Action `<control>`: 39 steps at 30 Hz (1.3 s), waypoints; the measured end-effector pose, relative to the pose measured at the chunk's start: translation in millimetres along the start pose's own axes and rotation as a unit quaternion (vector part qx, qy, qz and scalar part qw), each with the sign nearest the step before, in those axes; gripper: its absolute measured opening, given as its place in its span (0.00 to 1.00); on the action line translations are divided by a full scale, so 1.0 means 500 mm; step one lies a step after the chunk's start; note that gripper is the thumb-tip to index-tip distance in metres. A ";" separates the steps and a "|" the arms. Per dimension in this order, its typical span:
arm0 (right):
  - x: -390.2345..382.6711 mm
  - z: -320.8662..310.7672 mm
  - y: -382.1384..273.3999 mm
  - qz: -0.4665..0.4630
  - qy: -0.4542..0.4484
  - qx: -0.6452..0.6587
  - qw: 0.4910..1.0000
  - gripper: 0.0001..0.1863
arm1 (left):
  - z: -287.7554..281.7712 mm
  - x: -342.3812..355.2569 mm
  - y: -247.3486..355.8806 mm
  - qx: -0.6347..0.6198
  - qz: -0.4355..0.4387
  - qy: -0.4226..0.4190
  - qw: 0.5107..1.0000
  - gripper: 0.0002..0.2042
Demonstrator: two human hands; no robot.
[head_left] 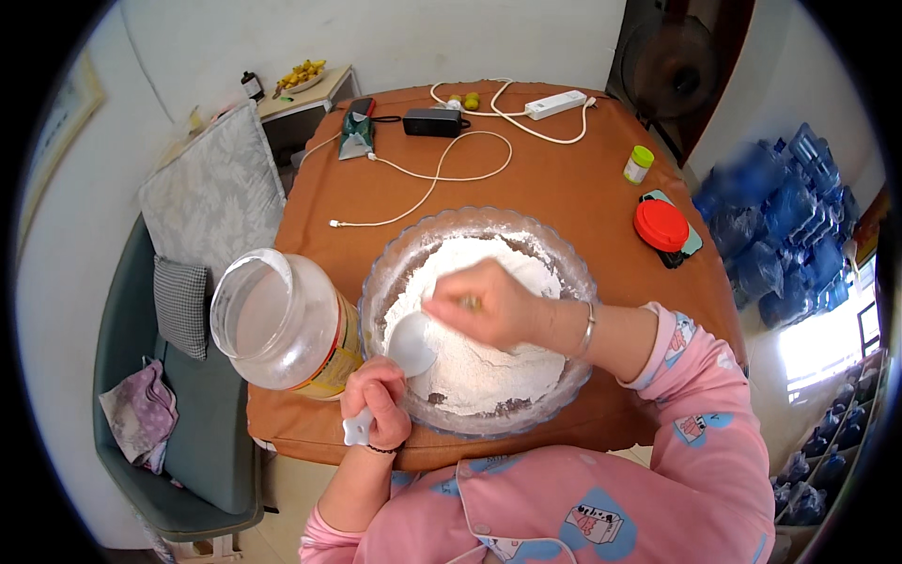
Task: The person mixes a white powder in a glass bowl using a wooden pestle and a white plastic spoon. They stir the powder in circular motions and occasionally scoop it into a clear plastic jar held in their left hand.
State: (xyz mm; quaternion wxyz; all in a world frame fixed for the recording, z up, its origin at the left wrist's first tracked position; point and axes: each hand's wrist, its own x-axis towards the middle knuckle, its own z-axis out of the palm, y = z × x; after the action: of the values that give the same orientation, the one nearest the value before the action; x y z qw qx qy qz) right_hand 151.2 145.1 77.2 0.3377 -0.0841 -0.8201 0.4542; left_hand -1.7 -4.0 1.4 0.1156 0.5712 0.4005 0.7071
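A wide clear bowl (374,273) with a scalloped rim holds a heap of white flour-like powder (479,376). My left hand (378,404) is closed around the handle of a white plastic spoon (412,346). The spoon's round, pale bowl rests over the left part of the powder. Above the middle of the powder, my right hand (489,305) is closed with its fingers drawn together, pointing left. What they hold, if anything, is hidden. To the left of the bowl stands a large clear plastic jar (305,324), open at the top, with a yellow and red label.
Toward the back of the brown-covered table (554,169) lie a white cable (434,183), a black box-shaped device (432,122) and a white power strip (556,103). At right are a green-lidded jar (638,164) and a red round lid (660,226). A green sofa (207,432) stands left.
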 end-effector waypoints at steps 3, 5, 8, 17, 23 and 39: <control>0.025 -0.024 0.024 0.133 0.106 0.064 0.983 0.19 | -0.004 0.002 0.001 -0.003 0.000 0.001 1.000 0.15; 0.034 -0.058 0.030 0.173 0.174 0.074 0.967 0.20 | -0.002 0.002 0.002 0.004 -0.006 0.002 1.000 0.15; 0.029 -0.100 0.048 0.176 0.249 0.120 0.945 0.19 | 0.004 0.005 -0.002 0.011 0.005 0.004 1.000 0.15; -0.033 -0.059 -0.068 0.192 0.012 0.125 0.973 0.19 | 0.003 0.000 0.003 0.006 0.008 0.003 1.000 0.17; 0.005 -0.035 -0.017 0.146 0.082 0.042 0.985 0.18 | 0.007 0.006 0.004 -0.008 0.015 -0.004 1.000 0.17; 0.005 -0.015 -0.011 0.066 0.042 0.078 0.994 0.11 | 0.007 0.000 0.002 -0.009 -0.003 0.007 1.000 0.17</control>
State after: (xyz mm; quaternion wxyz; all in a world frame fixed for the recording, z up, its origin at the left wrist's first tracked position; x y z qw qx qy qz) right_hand 154.8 148.3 85.2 0.3464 -0.1308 -0.7600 0.5341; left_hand 1.7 -3.2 2.3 0.1198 0.5638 0.3964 0.7146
